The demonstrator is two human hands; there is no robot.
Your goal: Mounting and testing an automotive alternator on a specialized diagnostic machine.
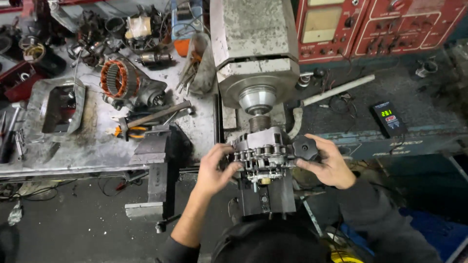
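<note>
Lower part of the alternator (265,156) hidden by the dark clamp block (268,197) beneath; underside out of sight, bottom edge of frame blocked by the dark head covering (270,243). Sits centre frame, below the grey machine head (256,53), long axis running up-down in the picture, pulley end toward the top. Left hand (214,170) curled onto its left flank, fingertips on the roller chain (258,155) draped across. Right hand (329,165) closed round a black lobed knob (304,147) at right. Cluttered surface (97,141) upper left, hammer (156,114) lying there.
</note>
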